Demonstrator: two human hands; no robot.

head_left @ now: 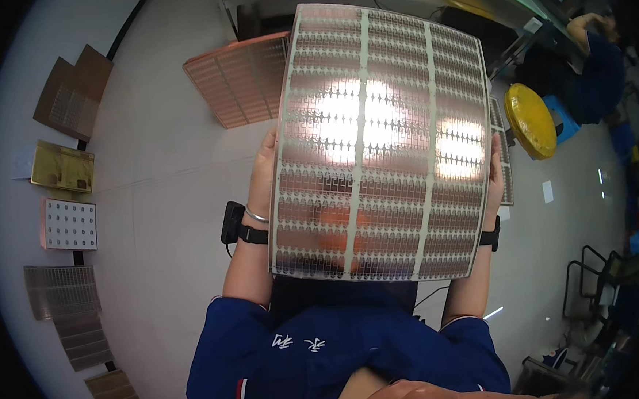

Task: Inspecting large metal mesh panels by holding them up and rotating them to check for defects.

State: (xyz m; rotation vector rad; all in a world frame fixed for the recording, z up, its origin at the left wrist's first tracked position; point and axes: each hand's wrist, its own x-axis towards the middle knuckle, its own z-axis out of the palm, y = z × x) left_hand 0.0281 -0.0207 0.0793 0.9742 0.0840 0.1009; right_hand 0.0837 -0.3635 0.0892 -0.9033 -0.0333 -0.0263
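Observation:
A large, shiny copper-coloured printed circuit panel (392,195) is held up in front of my chest. Rows of small repeated patterns cover it, split by pale strips, and bright light glares off its middle. My left hand (262,175) is closed on the panel's left edge, and my right hand (496,175) grips the right edge at about the same height. Most fingers of both hands are hidden behind the panel. Beyond its upper left side, more copper-coloured panels (235,84) lean at a slant, partly covered by the one I hold.
Several panels and boards, among them a white patterned board (71,223) and a yellowish sheet (61,168), lean along the left wall. A yellow round stool (530,121) stands at right, near a seated person (597,73). A dark-framed chair (595,278) is further down.

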